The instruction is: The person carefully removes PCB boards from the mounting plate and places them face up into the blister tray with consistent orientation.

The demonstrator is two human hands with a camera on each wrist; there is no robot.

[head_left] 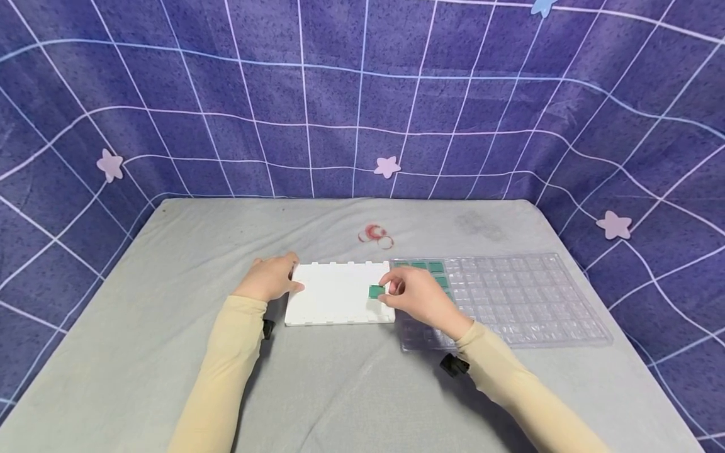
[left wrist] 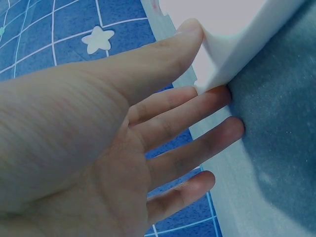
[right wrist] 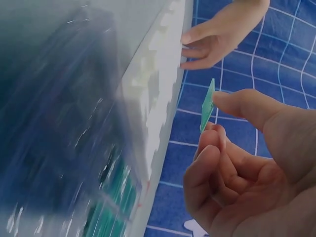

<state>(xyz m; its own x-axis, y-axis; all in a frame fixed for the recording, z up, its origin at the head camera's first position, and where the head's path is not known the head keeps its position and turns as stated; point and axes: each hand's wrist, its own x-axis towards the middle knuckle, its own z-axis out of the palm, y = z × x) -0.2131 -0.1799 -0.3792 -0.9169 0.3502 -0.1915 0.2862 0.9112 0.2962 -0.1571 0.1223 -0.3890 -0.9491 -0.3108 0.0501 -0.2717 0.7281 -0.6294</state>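
A small green circuit board (head_left: 376,291) is pinched between the thumb and fingers of my right hand (head_left: 418,298), above the right part of a white rectangular panel (head_left: 334,294). In the right wrist view the green board (right wrist: 208,106) stands on edge between thumb and fingertips. My left hand (head_left: 270,278) holds the panel's left end. The left wrist view shows the thumb on the top of the white panel (left wrist: 217,54) and fingertips against its edge; the other fingers (left wrist: 197,143) extend past it.
A clear plastic tray (head_left: 521,302) with many pockets lies on the right, partly under my right hand. Several green boards (head_left: 436,267) sit in its left pockets. Red ring marks (head_left: 375,233) stain the grey cloth behind the panel. A blue grid-patterned curtain (head_left: 334,100) surrounds the table.
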